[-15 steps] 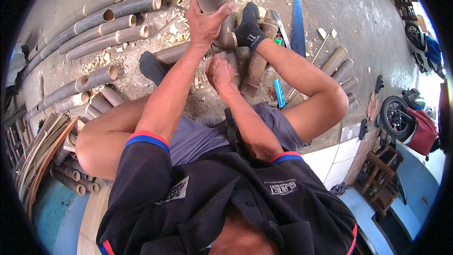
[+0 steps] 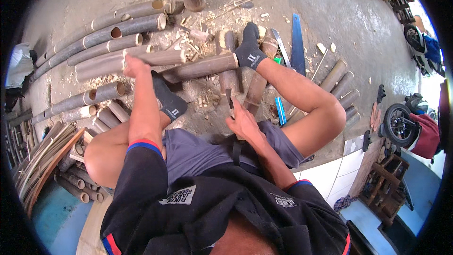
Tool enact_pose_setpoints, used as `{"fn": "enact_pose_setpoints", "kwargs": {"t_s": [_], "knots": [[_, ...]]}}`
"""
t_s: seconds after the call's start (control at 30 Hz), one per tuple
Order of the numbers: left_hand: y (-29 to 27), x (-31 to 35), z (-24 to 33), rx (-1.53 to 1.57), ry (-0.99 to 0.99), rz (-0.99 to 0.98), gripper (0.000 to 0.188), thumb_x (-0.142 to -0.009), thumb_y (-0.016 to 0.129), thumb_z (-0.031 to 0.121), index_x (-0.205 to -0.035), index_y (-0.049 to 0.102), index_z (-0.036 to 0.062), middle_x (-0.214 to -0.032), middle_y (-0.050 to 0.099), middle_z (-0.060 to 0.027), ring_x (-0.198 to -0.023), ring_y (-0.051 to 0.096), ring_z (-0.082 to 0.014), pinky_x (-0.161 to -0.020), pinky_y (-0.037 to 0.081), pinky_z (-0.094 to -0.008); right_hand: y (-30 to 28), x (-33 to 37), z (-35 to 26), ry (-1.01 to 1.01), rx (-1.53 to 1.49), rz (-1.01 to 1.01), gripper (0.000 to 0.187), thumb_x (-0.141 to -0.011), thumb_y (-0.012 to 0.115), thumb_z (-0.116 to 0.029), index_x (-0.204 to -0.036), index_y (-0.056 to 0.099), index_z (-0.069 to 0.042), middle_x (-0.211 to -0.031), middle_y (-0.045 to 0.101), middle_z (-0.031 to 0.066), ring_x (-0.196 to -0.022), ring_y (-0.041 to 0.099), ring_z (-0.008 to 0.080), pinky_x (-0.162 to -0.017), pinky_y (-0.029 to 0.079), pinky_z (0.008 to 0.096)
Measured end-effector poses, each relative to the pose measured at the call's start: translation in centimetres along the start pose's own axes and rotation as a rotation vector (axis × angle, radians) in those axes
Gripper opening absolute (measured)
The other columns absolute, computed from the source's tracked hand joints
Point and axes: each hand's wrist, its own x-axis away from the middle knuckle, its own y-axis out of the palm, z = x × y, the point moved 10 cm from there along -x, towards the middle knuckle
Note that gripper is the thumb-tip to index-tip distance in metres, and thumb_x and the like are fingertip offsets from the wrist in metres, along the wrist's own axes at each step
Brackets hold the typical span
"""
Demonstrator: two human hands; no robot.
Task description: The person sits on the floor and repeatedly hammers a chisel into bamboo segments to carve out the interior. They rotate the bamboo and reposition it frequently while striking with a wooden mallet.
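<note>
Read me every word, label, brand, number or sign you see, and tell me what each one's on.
I won't copy wording, but here's where it stands:
Black shirt, left chest: pale patch with dark lettering, partly readable.
Shirt, right chest: small pale print, too unclear to read.
Right sock: pale mark, with print too small to read.
Left sock: pale mark.
</note>
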Motion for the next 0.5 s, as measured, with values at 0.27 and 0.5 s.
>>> {"fn": "enact_pose_setpoints", "kwargs": {"t_s": [0.27,0.5], "knots": [[1.7,-3.5,2.9,-0.643,0.561,-0.022,0.059,-0.091,0.07,0.029,-0.132,0.049,-0.0076,-0.127,0.058,-0.0292,-0.116,0.061,-0.039,-0.098,0.049,-0.0489,-2.5,-0.5,-4.2,-0.141,0.238,-0.037,0.068,-0.082,0.072,-0.026,-0.14,0.043,-0.007,-0.122,0.065,0.0252,-0.103,0.068,0.0463,-0.089,0.054,0.0555],[6.4,40.3,-4.4,-0.503,0.67,-2.045,0.043,-0.103,0.049,0.039,-0.116,0.068,0.0025,-0.113,0.072,-0.022,-0.102,0.071,-0.0321,-0.094,0.052,-0.0441,-11.1,-0.3,-5.1,-0.242,0.534,0.082,0.052,-0.082,0.076,-0.027,-0.123,0.054,-0.006,-0.108,0.072,0.0203,-0.1,0.07,0.0391,-0.084,0.057,0.0507]]}}
